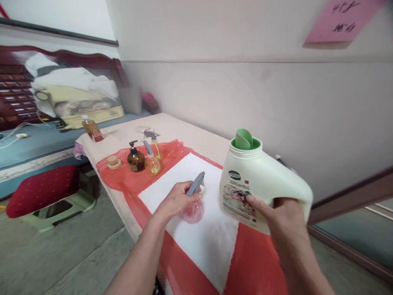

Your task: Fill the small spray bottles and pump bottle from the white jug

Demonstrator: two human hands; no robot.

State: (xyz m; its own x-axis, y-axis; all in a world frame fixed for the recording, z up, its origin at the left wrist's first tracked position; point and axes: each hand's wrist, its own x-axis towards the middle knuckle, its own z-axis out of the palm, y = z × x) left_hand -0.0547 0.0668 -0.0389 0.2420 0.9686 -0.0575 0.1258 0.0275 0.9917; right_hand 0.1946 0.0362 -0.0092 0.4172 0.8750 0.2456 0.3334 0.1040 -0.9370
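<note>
My right hand (pixel 285 217) grips the handle of a large cream jug (pixel 267 172). Its mouth is uncapped and shows a green pouring spout (pixel 243 140) inside. At the middle of the view, my left hand (pixel 182 198) is closed around the neck of a small clear spray bottle (pixel 192 212) with a grey trigger head. The round body of that bottle looks pinkish and is over a white cloth (pixel 211 254). The jug is held to the right of the spray bottle, roughly upright and apart from it.
A red plastic sheet (pixel 254 262) lies under the cloth. Further back are a dark pump bottle (pixel 136 159), two more spray bottles (pixel 152 164), a beige cap (pixel 114 162) and a drink bottle (pixel 92 129). A red-topped stool (pixel 43 190) stands left of the table, and a wall (pixel 245 94) borders its right.
</note>
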